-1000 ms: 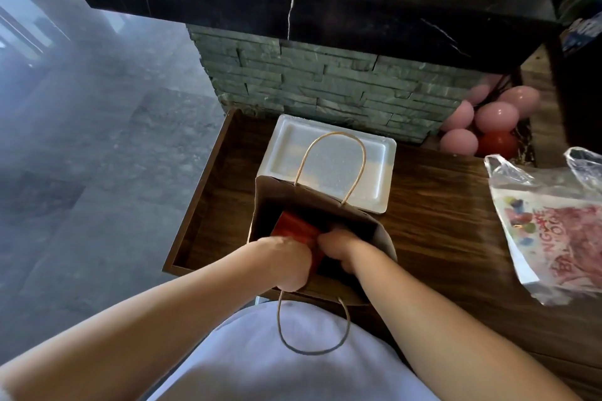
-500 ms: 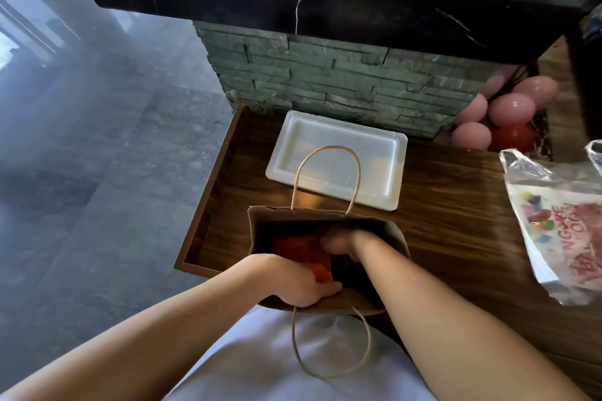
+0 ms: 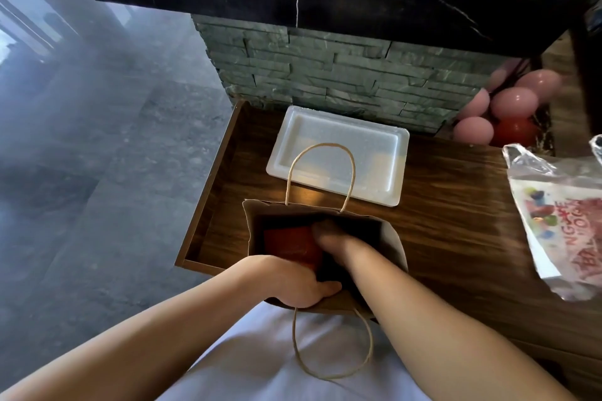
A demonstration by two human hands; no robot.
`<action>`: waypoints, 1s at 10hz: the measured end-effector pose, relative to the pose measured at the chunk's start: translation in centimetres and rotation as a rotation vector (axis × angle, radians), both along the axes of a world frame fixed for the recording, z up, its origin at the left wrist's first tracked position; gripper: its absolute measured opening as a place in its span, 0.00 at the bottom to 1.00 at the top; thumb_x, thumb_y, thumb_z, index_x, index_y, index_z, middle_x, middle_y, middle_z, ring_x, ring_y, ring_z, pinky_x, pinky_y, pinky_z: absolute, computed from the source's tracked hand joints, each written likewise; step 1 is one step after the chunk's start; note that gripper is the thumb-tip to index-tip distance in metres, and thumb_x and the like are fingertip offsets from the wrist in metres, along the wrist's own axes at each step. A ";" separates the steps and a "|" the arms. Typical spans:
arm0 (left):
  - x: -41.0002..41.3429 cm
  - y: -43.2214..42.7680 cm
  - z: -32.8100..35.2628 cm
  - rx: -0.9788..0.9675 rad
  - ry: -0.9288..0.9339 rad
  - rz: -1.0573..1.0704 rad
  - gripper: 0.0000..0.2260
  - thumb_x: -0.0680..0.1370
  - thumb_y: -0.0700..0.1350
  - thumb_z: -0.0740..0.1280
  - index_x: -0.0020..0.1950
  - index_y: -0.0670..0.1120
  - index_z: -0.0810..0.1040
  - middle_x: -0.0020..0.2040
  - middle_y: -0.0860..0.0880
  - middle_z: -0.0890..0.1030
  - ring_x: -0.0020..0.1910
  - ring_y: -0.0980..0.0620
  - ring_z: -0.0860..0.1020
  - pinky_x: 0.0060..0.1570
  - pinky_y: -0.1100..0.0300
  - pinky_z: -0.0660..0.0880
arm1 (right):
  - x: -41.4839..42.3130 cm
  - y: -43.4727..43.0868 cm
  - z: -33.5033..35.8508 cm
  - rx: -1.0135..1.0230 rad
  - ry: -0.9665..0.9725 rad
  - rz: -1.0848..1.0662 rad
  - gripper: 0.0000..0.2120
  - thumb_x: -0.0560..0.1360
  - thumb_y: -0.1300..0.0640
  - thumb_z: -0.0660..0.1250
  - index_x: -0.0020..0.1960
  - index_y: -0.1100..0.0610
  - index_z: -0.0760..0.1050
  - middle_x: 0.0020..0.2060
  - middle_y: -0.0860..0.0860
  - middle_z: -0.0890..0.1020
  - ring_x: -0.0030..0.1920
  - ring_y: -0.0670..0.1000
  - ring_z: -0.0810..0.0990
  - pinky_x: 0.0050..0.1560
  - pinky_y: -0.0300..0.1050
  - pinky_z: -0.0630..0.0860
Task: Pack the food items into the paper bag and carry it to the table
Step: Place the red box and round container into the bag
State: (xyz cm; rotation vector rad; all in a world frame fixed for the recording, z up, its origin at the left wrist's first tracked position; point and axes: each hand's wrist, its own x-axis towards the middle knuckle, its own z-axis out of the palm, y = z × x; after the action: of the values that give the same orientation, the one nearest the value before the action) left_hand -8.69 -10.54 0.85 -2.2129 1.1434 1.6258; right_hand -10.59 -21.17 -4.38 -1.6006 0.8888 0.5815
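Note:
A brown paper bag (image 3: 392, 242) with twine handles stands open at the near edge of a wooden counter (image 3: 456, 238). My left hand (image 3: 293, 283) grips the bag's near rim, thumb inside. My right hand (image 3: 329, 234) reaches deep into the bag beside a red packet (image 3: 290, 246) lying inside; its fingers are in shadow, so whether they hold the packet is unclear. A white foam tray (image 3: 342, 153) lies empty behind the bag.
A printed clear plastic bag (image 3: 563, 221) lies on the counter at the right. Pink and red balls (image 3: 511, 107) sit at the back right. A stone-clad wall under a black slab rises behind the tray. Grey floor lies to the left.
The red packet has gone down from the bag's mouth to deep inside. My left hand shifted from the packet to the bag's near rim, and my right hand went further in.

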 end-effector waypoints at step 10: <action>0.1 -1.8 -1.4 0.039 -0.202 -0.311 0.20 0.79 0.44 0.62 0.71 0.51 0.68 0.63 0.45 0.77 0.57 0.44 0.76 0.47 0.55 0.69 | -0.9 -5.3 2.2 -0.471 0.263 0.711 0.17 0.75 0.57 0.63 0.62 0.60 0.74 0.60 0.60 0.78 0.60 0.62 0.76 0.59 0.55 0.74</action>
State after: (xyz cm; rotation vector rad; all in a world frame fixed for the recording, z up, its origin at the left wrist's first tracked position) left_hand -8.63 -12.32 -0.58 -1.9988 1.3064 1.2602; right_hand -11.44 -26.51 -2.22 -2.3285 0.6514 1.1604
